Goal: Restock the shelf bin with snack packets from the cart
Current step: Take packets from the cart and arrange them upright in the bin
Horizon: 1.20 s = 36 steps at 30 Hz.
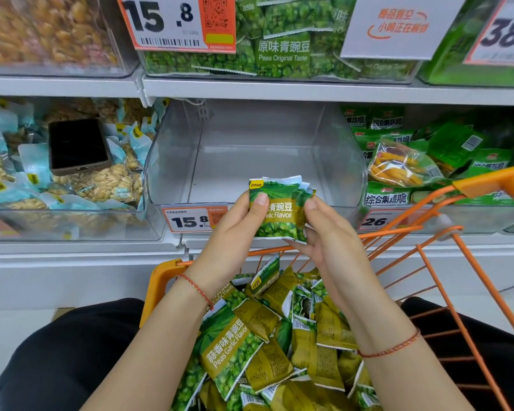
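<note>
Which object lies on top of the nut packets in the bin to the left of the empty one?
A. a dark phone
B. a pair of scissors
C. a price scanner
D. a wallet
A: a dark phone lies flat, screen up, on the nut packets there.

Clear, glossy plastic is seen in the shelf bin (172, 161), whose smooth walls carry soft reflections. Just in front of it, crinkled glossy film is shown by the snack packets (279, 215), and the same shiny film by the packets (267, 345) heaped below. Orange-coated metal wire is seen in the cart (445, 280), with smooth orange plastic at its rim.
</note>
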Available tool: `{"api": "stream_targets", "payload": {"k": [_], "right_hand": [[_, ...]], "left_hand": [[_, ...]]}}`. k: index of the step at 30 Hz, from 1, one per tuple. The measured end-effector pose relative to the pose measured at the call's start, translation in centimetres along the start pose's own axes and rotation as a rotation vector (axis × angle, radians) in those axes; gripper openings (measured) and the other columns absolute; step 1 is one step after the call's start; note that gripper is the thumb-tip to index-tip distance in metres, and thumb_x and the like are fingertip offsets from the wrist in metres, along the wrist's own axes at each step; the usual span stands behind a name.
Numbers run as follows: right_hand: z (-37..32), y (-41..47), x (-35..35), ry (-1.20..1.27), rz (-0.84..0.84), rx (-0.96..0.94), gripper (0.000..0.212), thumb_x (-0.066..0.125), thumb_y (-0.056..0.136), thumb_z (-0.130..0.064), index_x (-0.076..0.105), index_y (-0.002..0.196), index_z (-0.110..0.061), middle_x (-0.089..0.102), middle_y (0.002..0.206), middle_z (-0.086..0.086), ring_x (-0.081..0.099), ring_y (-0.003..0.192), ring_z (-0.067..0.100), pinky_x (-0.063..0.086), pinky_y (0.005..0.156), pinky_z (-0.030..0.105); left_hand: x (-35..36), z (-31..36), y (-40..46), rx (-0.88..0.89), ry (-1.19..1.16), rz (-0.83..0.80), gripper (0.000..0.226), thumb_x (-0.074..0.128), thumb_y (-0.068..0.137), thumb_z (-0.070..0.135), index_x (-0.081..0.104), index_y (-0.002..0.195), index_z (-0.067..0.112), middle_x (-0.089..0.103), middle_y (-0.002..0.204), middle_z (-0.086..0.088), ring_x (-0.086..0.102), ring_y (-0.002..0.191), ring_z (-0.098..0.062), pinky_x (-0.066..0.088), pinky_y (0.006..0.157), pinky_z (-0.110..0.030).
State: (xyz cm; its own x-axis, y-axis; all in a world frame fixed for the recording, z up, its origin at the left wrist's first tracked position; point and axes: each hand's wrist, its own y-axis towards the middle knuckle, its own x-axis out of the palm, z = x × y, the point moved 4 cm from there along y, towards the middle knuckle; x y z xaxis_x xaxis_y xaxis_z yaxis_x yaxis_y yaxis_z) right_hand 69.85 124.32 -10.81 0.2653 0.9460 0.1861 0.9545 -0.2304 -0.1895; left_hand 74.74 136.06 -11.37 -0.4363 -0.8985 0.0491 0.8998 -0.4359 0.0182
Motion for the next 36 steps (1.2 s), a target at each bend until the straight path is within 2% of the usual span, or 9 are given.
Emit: {"api": "stream_targets", "payload": {"k": [4, 8, 12, 15, 18, 21, 25, 31, 36], "right_hand": [[-0.6, -0.6, 0.9, -0.096, -0.060, -0.078, 0.035, 0.054, 0.079, -0.048, 0.059, 0.110, -0.032, 0.069, 0.102, -0.023, 0.062, 0.100, -0.008, 0.049, 0.090, 0.021], [-0.7, -0.2, 1.3, -0.211, -0.059, -0.112, 0.044, 0.062, 0.075, -0.044, 0.057, 0.115, -0.027, 0.070, 0.104, -0.014, 0.064, 0.100, -0.002, 0.048, 0.090, 0.022], [-2.1, 1.2, 2.2, -0.272, -0.178, -0.067, 0.031, 0.063, 0.077, -0.039, 0.058, 0.105, -0.026, 0.070, 0.089, -0.024, 0.064, 0.087, -0.008, 0.048, 0.076, 0.011], [-3.3, 2.9, 3.4, -0.342, -0.207, -0.092, 0.054, 0.073, 0.065, -0.038, 0.060, 0.114, -0.021, 0.069, 0.106, -0.008, 0.066, 0.094, 0.001, 0.050, 0.079, 0.014], [-4.0, 5.4, 5.0, -0.400, -0.191, -0.119, 0.050, 0.080, 0.071, -0.018, 0.059, 0.116, -0.014, 0.068, 0.105, -0.001, 0.066, 0.084, -0.002, 0.052, 0.073, 0.014], [-3.9, 9.0, 6.7, -0.442, -0.198, -0.119, 0.047, 0.079, 0.072, -0.004, 0.059, 0.115, -0.009, 0.069, 0.096, -0.002, 0.066, 0.074, -0.001, 0.051, 0.066, 0.012], [-2.8, 14.4, 7.6, -0.531, -0.155, -0.075, 0.050, 0.079, 0.074, -0.007, 0.054, 0.118, -0.010, 0.067, 0.101, 0.000, 0.063, 0.080, 0.003, 0.051, 0.065, 0.010], [1.9, 22.7, 9.0, -0.676, -0.086, 0.054, 0.047, 0.083, 0.069, -0.012, 0.063, 0.112, -0.010, 0.069, 0.102, 0.002, 0.064, 0.082, 0.010, 0.048, 0.058, 0.013], [5.8, 27.6, 9.5, -0.644, -0.100, 0.142, 0.056, 0.088, 0.061, -0.019, 0.065, 0.111, -0.011, 0.071, 0.105, 0.004, 0.067, 0.100, 0.021, 0.053, 0.089, 0.033]], "left_hand": [[0.1, -0.1, 0.2, 0.016, 0.080, -0.004, 0.038, 0.041, 0.093, 0.046, 0.058, 0.119, 0.024, 0.067, 0.115, 0.009, 0.059, 0.110, -0.002, 0.044, 0.096, -0.021], [0.4, 0.4, 0.3, 0.048, 0.196, 0.009, 0.037, 0.036, 0.099, 0.037, 0.053, 0.125, 0.018, 0.066, 0.112, 0.008, 0.060, 0.105, 0.000, 0.045, 0.090, -0.017], [-1.1, 1.5, 0.7, 0.055, 0.214, 0.063, 0.038, 0.033, 0.101, 0.037, 0.051, 0.131, 0.021, 0.063, 0.120, 0.005, 0.057, 0.112, -0.005, 0.043, 0.097, -0.024], [-3.2, 2.7, 1.2, 0.072, 0.167, 0.084, 0.035, 0.039, 0.099, 0.041, 0.058, 0.121, 0.020, 0.067, 0.112, 0.004, 0.061, 0.106, -0.006, 0.046, 0.093, -0.025], [-5.8, 3.2, 2.2, 0.081, 0.169, 0.048, 0.030, 0.041, 0.100, 0.035, 0.058, 0.119, 0.019, 0.068, 0.106, 0.009, 0.062, 0.100, -0.003, 0.048, 0.088, -0.023], [-9.4, 2.6, 3.7, 0.181, 0.505, 0.090, 0.034, 0.039, 0.099, 0.042, 0.057, 0.122, 0.025, 0.064, 0.112, 0.014, 0.057, 0.109, -0.007, 0.044, 0.092, -0.030], [-13.7, 1.7, 5.0, 0.430, 1.229, 0.317, 0.042, 0.036, 0.095, 0.033, 0.063, 0.120, 0.012, 0.067, 0.109, -0.006, 0.051, 0.119, -0.029, 0.024, 0.110, -0.040], [-16.0, -0.8, 6.4, 0.608, 1.347, 0.304, 0.024, 0.054, 0.083, 0.008, 0.071, 0.100, 0.009, 0.066, 0.101, -0.006, 0.047, 0.120, -0.032, 0.026, 0.112, -0.047], [-16.0, -0.3, 6.8, 0.626, 1.246, 0.285, 0.023, 0.053, 0.081, 0.005, 0.071, 0.094, 0.008, 0.066, 0.097, -0.006, 0.048, 0.120, -0.033, 0.038, 0.104, -0.050]]}}
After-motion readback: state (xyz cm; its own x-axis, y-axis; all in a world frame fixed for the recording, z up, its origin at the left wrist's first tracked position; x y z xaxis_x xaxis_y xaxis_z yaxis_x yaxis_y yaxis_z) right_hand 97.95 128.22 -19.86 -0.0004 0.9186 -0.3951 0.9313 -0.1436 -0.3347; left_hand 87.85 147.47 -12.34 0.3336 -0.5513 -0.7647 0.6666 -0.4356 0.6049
